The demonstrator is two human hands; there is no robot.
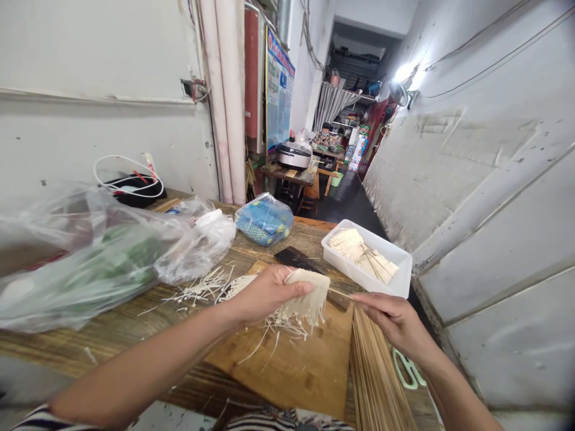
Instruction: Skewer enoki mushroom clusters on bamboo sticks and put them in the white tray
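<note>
My left hand (276, 294) grips a flat bunch of enoki mushrooms (314, 293), thumb across its near face, over a wooden cutting board (291, 365). Between the fingers of my right hand (390, 314) is a thin bamboo skewer (340, 293), which meets the bunch's right edge. How deep it reaches inside is hidden. Loose enoki strands (204, 288) lie left of the board, with more scattered on it under the bunch. Behind my hands rests a dark-bladed cleaver (299, 259). A thick bundle of bamboo skewers (375, 371) lies along the board's right side, below my right hand.
A white plastic tub (406, 272) at the right back holds skewered bunches. Green-handled scissors (408, 368) lie by the skewer bundle. Plastic bags (112, 269) with greens fill the left side, and a blue wrapped bundle (264, 220) stands behind. Farther off, a person sits at another table.
</note>
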